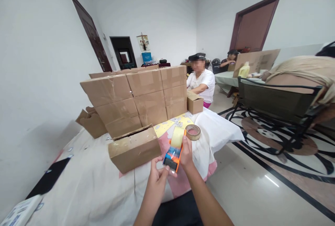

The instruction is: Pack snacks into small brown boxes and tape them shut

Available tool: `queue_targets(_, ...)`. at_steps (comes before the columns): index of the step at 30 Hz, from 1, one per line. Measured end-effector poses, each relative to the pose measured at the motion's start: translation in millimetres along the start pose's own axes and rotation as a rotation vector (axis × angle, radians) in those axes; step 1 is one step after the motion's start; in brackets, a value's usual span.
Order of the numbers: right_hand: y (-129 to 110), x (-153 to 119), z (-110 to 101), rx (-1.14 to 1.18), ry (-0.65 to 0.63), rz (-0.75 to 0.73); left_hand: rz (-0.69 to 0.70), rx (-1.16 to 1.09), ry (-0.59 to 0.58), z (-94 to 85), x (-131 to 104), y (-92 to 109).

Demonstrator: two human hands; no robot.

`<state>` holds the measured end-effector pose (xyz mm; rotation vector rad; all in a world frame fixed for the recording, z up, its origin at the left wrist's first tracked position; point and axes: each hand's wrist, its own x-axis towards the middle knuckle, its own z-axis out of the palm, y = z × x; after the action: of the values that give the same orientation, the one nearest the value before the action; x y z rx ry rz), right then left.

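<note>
My right hand is closed round the side of an orange and blue tape dispenser, which carries a roll of pale yellowish packing tape. My left hand has its thumb and fingers closed at the dispenser's near end. A bit of clear film shows there; I cannot tell whether the fingers grip it or the dispenser itself. Left of the dispenser lies a cardboard box with a slit open along its top. Just beyond my right hand, a roll of brown tape lies flat on the cloth.
Stacked cardboard boxes form a wall behind the work area. An open carton stands at left, a small box at right. A person in white sits behind. A chair stands right of the cloth-covered table.
</note>
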<state>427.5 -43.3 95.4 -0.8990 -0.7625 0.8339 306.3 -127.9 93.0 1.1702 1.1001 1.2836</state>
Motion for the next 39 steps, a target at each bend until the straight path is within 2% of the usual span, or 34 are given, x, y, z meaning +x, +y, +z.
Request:
queue_targets(8,4.9,-1.0,-0.6,0.016,-0.026,0.014,0.006,-0.009,0.009,-3.5,2.6,-7.5)
queue_targets(18,11.7,0.8,0.1,0.017,0.097,0.016,0.035,-0.021,0.054,-1.3,4.5,-13.7)
queue_targets(21,13.6,2.9,-0.1,-0.005,0.143,0.026,0.047,-0.067,0.025,-1.2,7.0,-13.8)
queue_targets(26,14.8,4.7,2.9,0.091,0.104,0.068,0.091,-0.088,-0.02,2.2,5.6,-4.7)
queue_targets(32,14.0,0.9,4.9,0.085,0.047,0.006,0.142,-0.101,0.107,8.0,-3.8,3.4)
queue_targets(39,7.6,-2.3,7.7,0.151,0.105,0.073,0.156,-0.117,0.107,6.1,-3.5,-4.1)
